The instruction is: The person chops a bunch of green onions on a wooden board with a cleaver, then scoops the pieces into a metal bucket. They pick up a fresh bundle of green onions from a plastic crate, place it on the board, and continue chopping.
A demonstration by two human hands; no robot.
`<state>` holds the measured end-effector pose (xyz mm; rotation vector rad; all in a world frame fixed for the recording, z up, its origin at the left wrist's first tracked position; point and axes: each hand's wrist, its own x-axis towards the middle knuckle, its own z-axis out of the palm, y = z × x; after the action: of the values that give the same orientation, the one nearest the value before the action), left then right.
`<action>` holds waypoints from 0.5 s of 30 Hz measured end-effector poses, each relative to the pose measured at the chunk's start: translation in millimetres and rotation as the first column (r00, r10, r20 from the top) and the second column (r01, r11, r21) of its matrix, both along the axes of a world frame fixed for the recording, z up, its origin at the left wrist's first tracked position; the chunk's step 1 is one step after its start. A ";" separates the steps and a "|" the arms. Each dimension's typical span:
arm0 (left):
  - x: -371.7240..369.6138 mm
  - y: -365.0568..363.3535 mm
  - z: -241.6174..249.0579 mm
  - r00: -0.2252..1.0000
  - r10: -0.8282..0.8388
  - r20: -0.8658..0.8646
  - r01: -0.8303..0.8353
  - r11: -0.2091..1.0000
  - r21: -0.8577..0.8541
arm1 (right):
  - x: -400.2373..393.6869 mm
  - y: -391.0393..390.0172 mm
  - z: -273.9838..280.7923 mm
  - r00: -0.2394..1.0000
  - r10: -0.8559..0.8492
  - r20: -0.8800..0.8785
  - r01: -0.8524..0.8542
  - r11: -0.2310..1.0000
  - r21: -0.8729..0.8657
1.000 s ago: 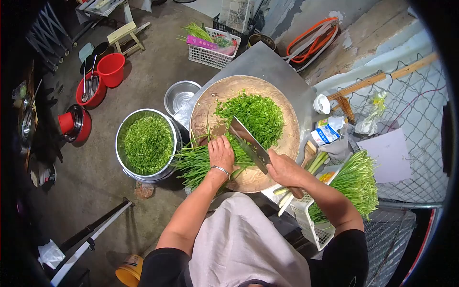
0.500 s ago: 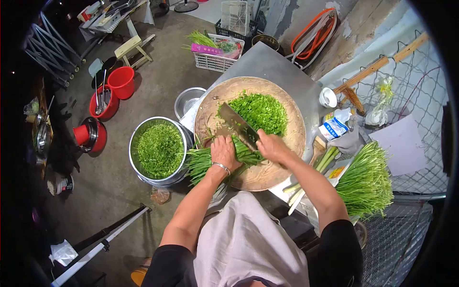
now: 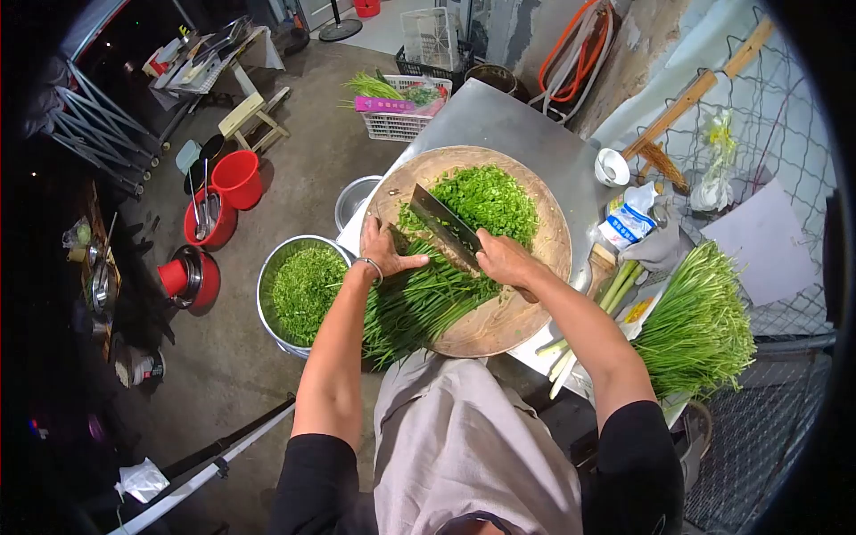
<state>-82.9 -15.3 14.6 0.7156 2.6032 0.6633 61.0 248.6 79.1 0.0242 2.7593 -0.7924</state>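
Observation:
My right hand (image 3: 506, 262) is closed round the handle of a cleaver (image 3: 444, 223), whose broad blade slants across a round wooden chopping board (image 3: 473, 334). My left hand (image 3: 389, 251) is over the board's left side, thumb stretched out and fingers apart, at the upper edge of a bunch of long green chives (image 3: 423, 299). The bunch lies below the blade and hangs past the board's lower left edge. Beyond the cleaver is a heap of chopped chives (image 3: 490, 205). The blade's lower edge is partly hidden among the greens.
Left of the board stands a metal pot (image 3: 261, 308) full of chopped greens, near a metal basin (image 3: 352, 201). The board rests on a metal table (image 3: 499, 111). Uncut chives (image 3: 700, 321), a white bowl (image 3: 612, 167) and a blue-white bag (image 3: 629, 217) are at right.
My left hand has moved left and away from me, off the top of the bunch, and its fingers have spread. The chives lie more fanned out. The cleaver stays in my right hand.

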 end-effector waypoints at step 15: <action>175.3 45.1 25.3 0.913 -0.098 -0.397 0.085 0.995 -0.050 | -0.6 5.0 -4.1 1.000 0.006 -0.016 -0.006 1.000 -0.020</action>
<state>92.4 29.8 39.9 1.0530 2.9131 0.4852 60.4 253.6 74.9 0.0054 2.7647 -0.8219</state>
